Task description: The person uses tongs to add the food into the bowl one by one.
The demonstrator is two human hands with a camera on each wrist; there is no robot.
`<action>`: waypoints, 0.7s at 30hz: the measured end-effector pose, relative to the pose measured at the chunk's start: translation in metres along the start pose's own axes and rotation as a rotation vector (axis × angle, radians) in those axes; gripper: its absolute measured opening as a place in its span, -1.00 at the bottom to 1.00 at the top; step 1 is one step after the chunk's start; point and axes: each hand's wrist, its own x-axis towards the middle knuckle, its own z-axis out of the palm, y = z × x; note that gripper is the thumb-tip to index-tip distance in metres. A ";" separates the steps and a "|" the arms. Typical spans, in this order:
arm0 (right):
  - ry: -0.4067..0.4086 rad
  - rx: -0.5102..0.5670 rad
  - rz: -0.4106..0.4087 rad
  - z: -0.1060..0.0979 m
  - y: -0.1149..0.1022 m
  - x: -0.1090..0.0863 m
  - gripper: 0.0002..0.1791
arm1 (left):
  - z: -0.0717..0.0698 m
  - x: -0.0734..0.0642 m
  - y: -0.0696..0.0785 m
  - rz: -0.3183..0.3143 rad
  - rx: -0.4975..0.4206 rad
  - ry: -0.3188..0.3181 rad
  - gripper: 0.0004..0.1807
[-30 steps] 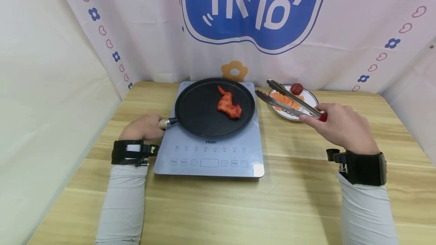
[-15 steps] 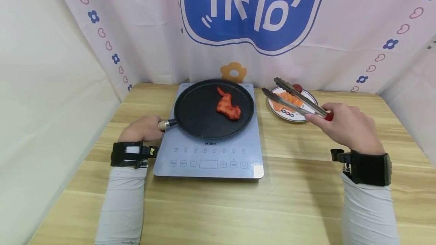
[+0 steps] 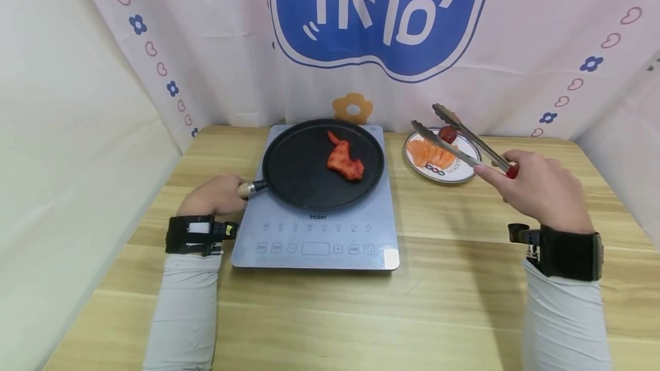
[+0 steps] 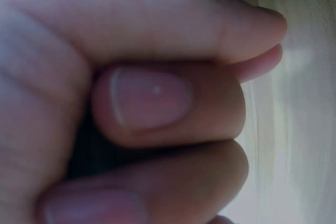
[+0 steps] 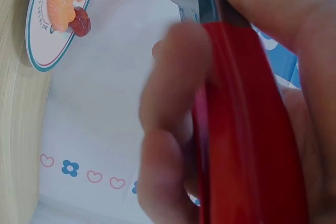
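Note:
My left hand (image 3: 216,194) grips the wooden handle (image 3: 244,190) of a flat black pan (image 3: 299,170) at its left. In the left wrist view its fingers (image 4: 173,103) are curled in, and the handle is hidden. On the pan lies a reddish chicken wing (image 3: 346,162). My right hand (image 3: 541,190) holds metal tongs (image 3: 456,152) by their red handles (image 5: 247,129), the tips spread apart with nothing between them. In the head view they overlap a small white plate (image 3: 456,176) bearing orange salmon slices (image 3: 428,153) and a dark red round piece (image 3: 447,134).
Under the pan is a pale blue induction cooker (image 3: 317,259) with touch buttons along its front. It stands on a wooden table (image 3: 319,319). Behind hangs a white curtain (image 3: 232,73) with a blue printed shape; another pale sheet (image 3: 77,147) borders the left.
My right hand has moved to the right with the tongs, whose tips have shifted rightward across the plate and look a little higher. My left hand stays on the pan handle.

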 end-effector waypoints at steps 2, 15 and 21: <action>-0.003 0.002 0.008 0.000 0.002 0.000 -0.19 | 0.000 -0.001 0.000 -0.001 -0.002 -0.003 -0.80; 0.024 0.011 0.044 -0.001 0.012 -0.001 -0.20 | 0.000 -0.002 0.001 0.010 0.002 0.004 -0.75; 0.026 0.020 0.051 0.000 0.016 -0.001 -0.20 | 0.001 -0.002 0.001 0.014 0.010 0.006 -0.75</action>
